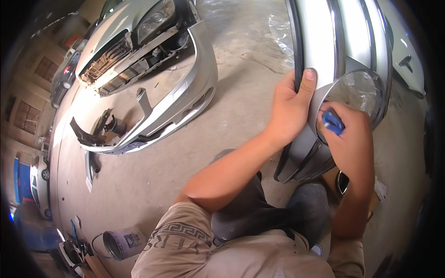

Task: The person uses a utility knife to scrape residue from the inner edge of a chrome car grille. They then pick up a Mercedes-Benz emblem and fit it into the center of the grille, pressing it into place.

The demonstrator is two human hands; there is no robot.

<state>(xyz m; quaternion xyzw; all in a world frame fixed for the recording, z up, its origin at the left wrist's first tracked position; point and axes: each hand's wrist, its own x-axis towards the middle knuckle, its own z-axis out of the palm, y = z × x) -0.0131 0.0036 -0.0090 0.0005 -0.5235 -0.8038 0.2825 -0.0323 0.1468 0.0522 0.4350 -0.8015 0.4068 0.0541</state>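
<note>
A silver and grey car grille (317, 44) with dark-edged slats and a large round opening stands upright before me, on the right. My left hand (293, 105) is closed on its left edge, thumb on the front and the other fingers out of sight behind. My right hand (348, 132) is at the lower left rim of the round opening, closed around a blue-handled tool (333, 121). The tool's working end is hidden, so its kind cannot be made out. Crumpled clear plastic (359, 88) shows through the opening.
A silver car (125, 46) with its front stripped stands at the upper left. Its removed bumper (185, 109) lies on the concrete floor before it. A bucket (121, 244) is at the lower left. Behind the grille, at right, lies a white panel (408, 60).
</note>
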